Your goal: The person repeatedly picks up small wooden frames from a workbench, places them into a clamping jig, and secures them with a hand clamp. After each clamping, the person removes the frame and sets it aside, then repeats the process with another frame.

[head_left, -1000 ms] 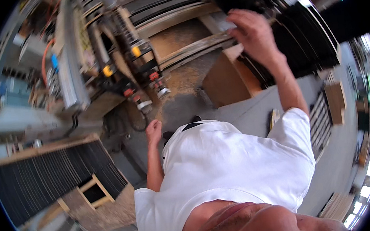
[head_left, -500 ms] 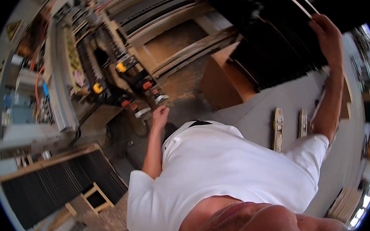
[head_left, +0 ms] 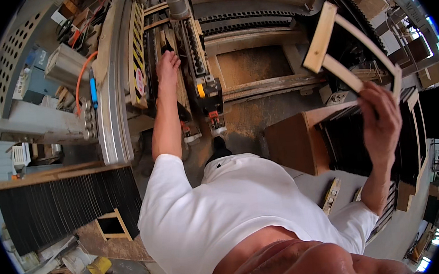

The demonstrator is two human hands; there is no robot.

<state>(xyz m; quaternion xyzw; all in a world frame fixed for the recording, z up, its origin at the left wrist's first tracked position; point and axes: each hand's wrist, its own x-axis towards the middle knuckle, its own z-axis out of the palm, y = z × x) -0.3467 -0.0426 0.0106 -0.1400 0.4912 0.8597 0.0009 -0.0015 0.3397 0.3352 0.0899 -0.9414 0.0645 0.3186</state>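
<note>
Holding a pale wooden frame (head_left: pixel 321 39) up near one corner, the right hand (head_left: pixel 381 119) had its fingers bent around the end of a slim strip. The frame hung tilted in the air toward the right of the view, above a brown boxy panel (head_left: pixel 288 146) and a dark stack of panels (head_left: pixel 343 142). It was a hollow rectangle: one broad end piece pointing away from the hand, two slimmer side strips, and a narrow end just beside the fingers.

The left hand (head_left: pixel 167 68) hovered over a long machine (head_left: pixel 196 51) with rails, its arm stretched straight ahead. Those fingers were loosely parted and nothing showed in them; whether the tips touched the machine could not be told. A yellow-and-black striped strip (head_left: pixel 137 45) ran just to the left of that hand. Further left and nearer the body, a row of dark slats (head_left: pixel 65 206) stood packed together, with a smaller wooden frame (head_left: pixel 114 225) by its near edge.

The held frame looked light enough for one hand, stiff along each strip and dry rather than slippery. Its corner joints seemed the likeliest weak spots if twisted. A side strip, close to a corner, appeared a sound place to grasp.
</note>
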